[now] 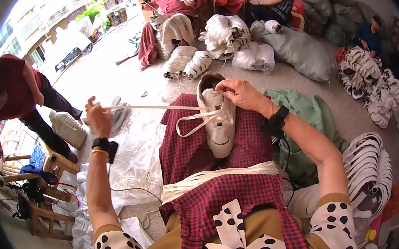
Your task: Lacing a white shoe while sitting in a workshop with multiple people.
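Note:
A cream-white lace-up shoe (221,139) lies on my lap, toe toward me, over a red-and-black checked apron (183,150). My left hand (99,119) is raised out to the left, fingers closed on a flat cream shoelace (159,108). That lace runs taut from the shoe's eyelets to the hand. Another part of it hangs in a loose loop left of the shoe. At the shoe's far end, my right hand (244,94) grips the tongue and collar area, its fingertips partly hidden. A bundle of flat cream laces (219,177) lies across my lap nearer my waist.
Clear plastic sheeting (138,167) covers the floor at left, beside bamboo stools (51,171). A green sack (306,123) and stacked white shoes (369,170) stand at right. Bundled shoes (224,34) and grey sacks (293,49) lie ahead. Several people are nearby, one bending at left.

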Motion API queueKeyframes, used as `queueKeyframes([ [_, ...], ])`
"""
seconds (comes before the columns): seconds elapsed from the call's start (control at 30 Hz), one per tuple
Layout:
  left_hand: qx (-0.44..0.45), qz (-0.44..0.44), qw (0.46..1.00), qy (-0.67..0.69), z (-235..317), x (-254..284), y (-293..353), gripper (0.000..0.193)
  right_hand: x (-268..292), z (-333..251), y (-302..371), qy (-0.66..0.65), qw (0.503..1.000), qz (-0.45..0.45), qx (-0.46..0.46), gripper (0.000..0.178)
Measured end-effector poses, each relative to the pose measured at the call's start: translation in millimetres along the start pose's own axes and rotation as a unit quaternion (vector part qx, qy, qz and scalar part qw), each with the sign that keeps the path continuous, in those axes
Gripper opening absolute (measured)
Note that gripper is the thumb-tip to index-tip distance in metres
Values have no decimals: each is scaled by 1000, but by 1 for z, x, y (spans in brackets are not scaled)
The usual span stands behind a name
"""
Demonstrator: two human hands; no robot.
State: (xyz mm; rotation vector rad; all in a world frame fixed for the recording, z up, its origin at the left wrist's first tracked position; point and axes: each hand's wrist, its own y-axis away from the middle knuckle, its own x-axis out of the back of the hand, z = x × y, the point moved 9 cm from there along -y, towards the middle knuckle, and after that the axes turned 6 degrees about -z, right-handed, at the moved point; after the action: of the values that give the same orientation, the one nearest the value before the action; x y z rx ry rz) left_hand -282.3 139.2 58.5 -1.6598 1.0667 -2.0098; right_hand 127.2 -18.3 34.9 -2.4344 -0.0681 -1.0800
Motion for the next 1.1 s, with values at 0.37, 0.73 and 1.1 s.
queueKeyframes([
  [0.37,-27,-96,990,104,18,-50,23,14,-5,-34,17,96,993,-39,53,28],
  [0.73,-179,-175,887,387,243,-35,42,16,-24,-5,18,31,996,-84,10,13],
  [1.1,-212,-182,871,403,255,-3,62,18,61,75,94,-463,852,177,-167,27],
])
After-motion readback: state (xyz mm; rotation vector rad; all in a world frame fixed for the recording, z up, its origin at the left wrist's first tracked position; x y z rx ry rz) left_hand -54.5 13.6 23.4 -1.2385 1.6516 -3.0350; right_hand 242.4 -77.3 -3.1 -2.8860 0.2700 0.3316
